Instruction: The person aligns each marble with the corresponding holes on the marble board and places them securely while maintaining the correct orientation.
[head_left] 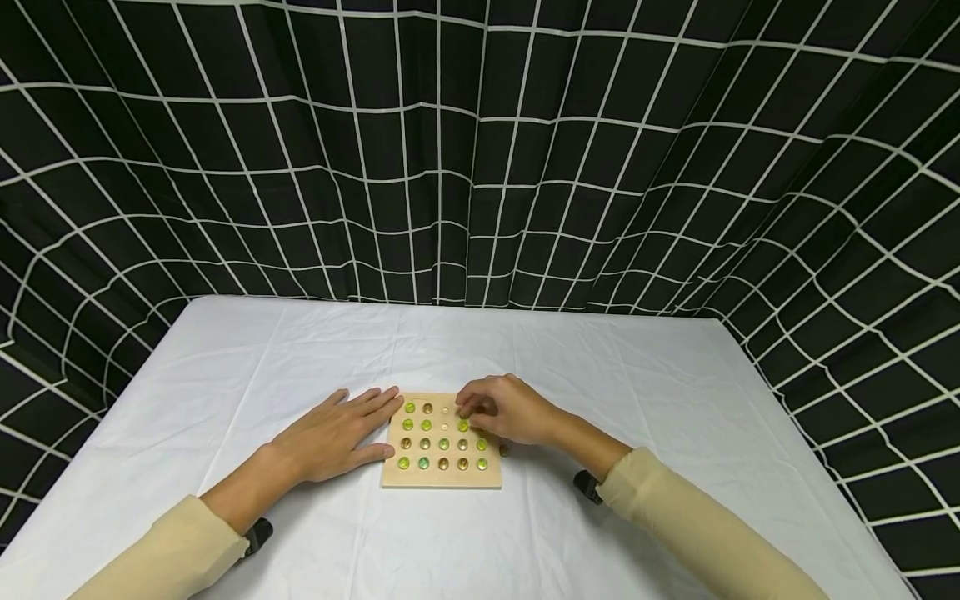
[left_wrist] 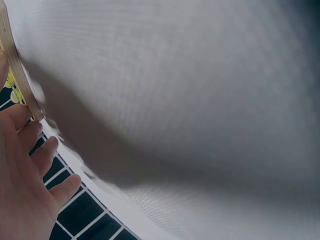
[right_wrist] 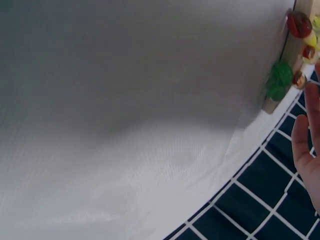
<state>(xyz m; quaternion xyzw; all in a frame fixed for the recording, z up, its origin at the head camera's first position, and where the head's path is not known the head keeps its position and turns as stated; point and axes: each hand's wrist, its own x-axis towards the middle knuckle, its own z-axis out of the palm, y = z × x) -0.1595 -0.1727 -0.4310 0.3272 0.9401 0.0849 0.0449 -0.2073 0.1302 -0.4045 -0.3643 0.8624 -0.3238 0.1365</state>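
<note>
On the cloth (head_left: 330,550) lies the board (head_left: 442,482), our L hand (head_left: 330,435) outstretched at its left edge, R hand (head_left: 516,412) bent over its marbles (head_left: 443,463) (we can't tell if pinching any), so prob. we're setting or lifting one near the bare holes (head_left: 445,410), next needing precise aim.
</note>
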